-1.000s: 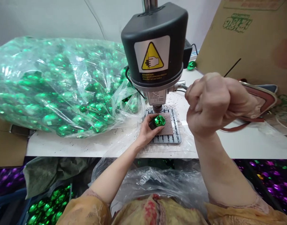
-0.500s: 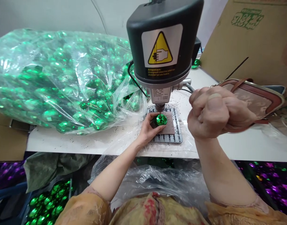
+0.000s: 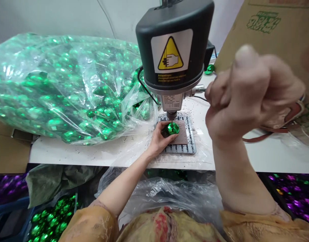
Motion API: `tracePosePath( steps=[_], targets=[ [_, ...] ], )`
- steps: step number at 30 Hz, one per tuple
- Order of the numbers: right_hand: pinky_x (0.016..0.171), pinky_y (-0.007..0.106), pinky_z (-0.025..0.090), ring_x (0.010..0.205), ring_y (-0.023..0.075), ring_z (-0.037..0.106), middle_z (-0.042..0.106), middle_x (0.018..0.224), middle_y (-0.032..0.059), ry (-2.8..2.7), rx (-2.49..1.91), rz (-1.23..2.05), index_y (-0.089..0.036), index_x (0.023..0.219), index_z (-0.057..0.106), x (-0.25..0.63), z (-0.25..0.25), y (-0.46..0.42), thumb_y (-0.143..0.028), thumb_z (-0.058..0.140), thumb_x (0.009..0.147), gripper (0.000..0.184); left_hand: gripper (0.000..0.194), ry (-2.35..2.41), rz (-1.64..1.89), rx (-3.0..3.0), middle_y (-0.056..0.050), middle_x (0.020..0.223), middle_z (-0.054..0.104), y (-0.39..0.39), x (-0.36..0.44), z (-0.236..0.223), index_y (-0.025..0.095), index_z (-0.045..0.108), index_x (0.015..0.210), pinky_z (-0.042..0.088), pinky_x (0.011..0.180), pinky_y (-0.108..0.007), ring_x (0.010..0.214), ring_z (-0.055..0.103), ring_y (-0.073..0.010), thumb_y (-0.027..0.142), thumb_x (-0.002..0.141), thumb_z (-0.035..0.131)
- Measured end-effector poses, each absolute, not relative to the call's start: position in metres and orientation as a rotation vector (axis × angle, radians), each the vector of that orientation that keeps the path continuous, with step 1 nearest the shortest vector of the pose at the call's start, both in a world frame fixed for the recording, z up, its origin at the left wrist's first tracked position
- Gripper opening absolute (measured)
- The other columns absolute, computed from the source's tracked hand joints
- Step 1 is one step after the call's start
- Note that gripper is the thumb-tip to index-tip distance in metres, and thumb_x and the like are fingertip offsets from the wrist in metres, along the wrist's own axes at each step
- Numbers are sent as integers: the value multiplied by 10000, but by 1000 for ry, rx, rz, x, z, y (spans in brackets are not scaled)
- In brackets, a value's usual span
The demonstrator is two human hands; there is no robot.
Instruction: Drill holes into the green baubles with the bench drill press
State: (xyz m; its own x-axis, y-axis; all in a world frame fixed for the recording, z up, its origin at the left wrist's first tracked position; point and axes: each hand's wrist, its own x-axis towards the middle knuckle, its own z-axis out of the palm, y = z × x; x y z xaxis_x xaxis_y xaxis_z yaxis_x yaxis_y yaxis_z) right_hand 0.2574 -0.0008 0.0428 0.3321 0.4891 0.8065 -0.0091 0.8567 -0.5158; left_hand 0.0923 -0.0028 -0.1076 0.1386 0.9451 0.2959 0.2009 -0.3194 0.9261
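My left hand pinches a shiny green faceted ball and holds it on the brown pad of the slotted metal table, straight under the spindle of a bench drill press. My right hand is a closed fist round the press's metal feed lever, raised high at the machine's right side and close to the camera.
A big clear bag of green balls fills the white bench's left. A cardboard box and a brown-trimmed pouch stand at the right. One loose green ball lies behind the press. Bins of green and purple balls sit below.
My right fist dipped with the lever, then swung up and toward the camera. The left hand kept the green ball in place under the spindle.
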Motion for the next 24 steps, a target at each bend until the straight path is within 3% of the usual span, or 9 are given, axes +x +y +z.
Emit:
tracePosePath(
  steps=[5, 8, 11, 14, 16, 21, 22, 24],
  targets=[
    [472, 230, 274, 480, 46, 453, 353, 516, -50, -1152, -405, 254, -188, 569, 354, 247, 79, 15, -578, 600, 856, 543, 445, 1334, 1461, 2036, -78, 1061, 674, -32, 91, -96, 205, 582, 1131, 563, 851, -357, 1003, 678, -226, 379, 787, 804],
    [461, 249, 209, 415, 34, 338, 285, 470, -64, -1092, -340, 223, -198, 552, 344, 240, 90, 19, -511, 623, 859, 520, 477, 928, 1435, 2493, -99, 1054, 671, -75, 84, -103, 199, 554, 1195, 568, 758, -319, 945, 684, -217, 439, 831, 747],
    [464, 262, 201, 412, 47, 336, 285, 466, -63, -1068, -345, 228, -208, 547, 355, 238, 91, 18, -478, 635, 858, 497, 433, 669, 889, 2871, -95, 984, 676, -124, 75, -125, 192, 561, 1179, 537, 618, -294, 749, 668, -185, 509, 895, 638],
    [460, 277, 218, 410, 66, 354, 282, 459, -62, -1055, -405, 249, -221, 536, 358, 240, 89, 16, -449, 664, 846, 491, 429, 958, 55, 2842, -107, 1049, 678, -156, 65, -143, 196, 548, 1241, 545, 611, -306, 754, 687, -204, 457, 914, 636],
    [441, 289, 211, 396, 71, 340, 285, 445, -64, -1050, -402, 248, -224, 533, 361, 240, 89, 16, -440, 680, 839, 493, 438, 1033, -115, 2766, -114, 1091, 680, -159, 57, -142, 191, 523, 1299, 547, 609, -301, 768, 695, -205, 408, 931, 617],
    [435, 259, 220, 398, 43, 338, 281, 439, -68, -1047, -400, 232, -199, 520, 350, 239, 89, 18, -435, 665, 859, 519, 221, 901, 808, 2891, -92, 963, 702, -92, 35, -88, 177, 602, 1078, 534, 661, -272, 768, 668, -167, 147, 958, 418],
    [434, 256, 219, 395, 41, 338, 274, 439, -70, -1041, -383, 231, -197, 519, 357, 239, 89, 18, -428, 673, 853, 514, 245, 1091, 906, 2850, -92, 944, 700, -66, 30, -74, 175, 608, 1033, 542, 714, -282, 810, 672, -176, 87, 938, 400],
    [427, 262, 209, 386, 46, 336, 275, 436, -73, -1026, -342, 235, -199, 521, 370, 239, 88, 19, -405, 686, 844, 497, 293, 1515, 780, 2803, -123, 977, 696, -9, 21, -49, 161, 631, 1029, 544, 823, -349, 926, 672, -232, 37, 904, 397]
  ],
)
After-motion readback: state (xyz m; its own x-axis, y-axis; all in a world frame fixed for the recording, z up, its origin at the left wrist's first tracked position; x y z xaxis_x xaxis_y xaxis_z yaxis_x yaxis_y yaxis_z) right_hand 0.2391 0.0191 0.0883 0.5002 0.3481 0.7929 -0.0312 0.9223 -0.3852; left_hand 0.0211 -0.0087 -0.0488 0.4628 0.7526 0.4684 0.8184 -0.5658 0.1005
